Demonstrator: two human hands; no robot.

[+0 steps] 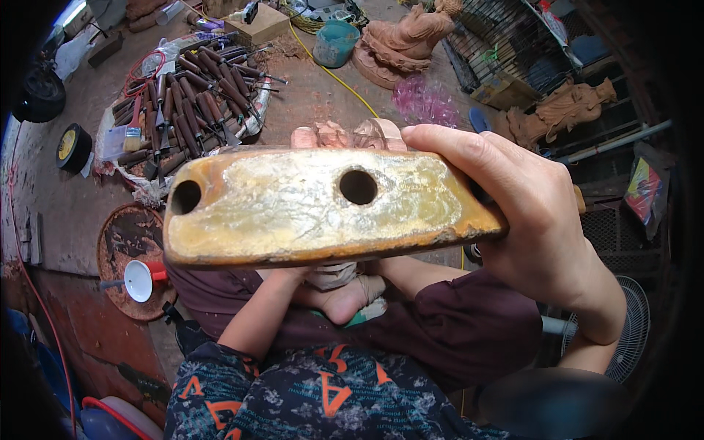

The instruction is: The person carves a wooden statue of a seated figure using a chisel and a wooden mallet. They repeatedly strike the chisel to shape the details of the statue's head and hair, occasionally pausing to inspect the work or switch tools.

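Close in front of me is a thick, worn wooden block [286, 209], yellowish and scuffed, with round holes through its face. My right hand [532, 198] grips its right end, fingers over the top edge; part of another dark hole shows beside the fingers. Behind the block, the top of a pinkish carved wood piece [381, 134] sticks up; the block covers its middle. My left forearm [253, 315] runs up behind the block, which hides my left hand and its fingers. A bare foot [343, 302] shows below the block, between my crossed legs.
Many wood-handled carving chisels [194, 95] lie heaped at the far left. Nearer stand a round tray of shavings [114, 235] and a red-and-white cup [139, 281]. A teal bucket [336, 44], a carved statue [407, 37] and a wire rack [506, 37] stand beyond. A fan [631, 326] is at the right.
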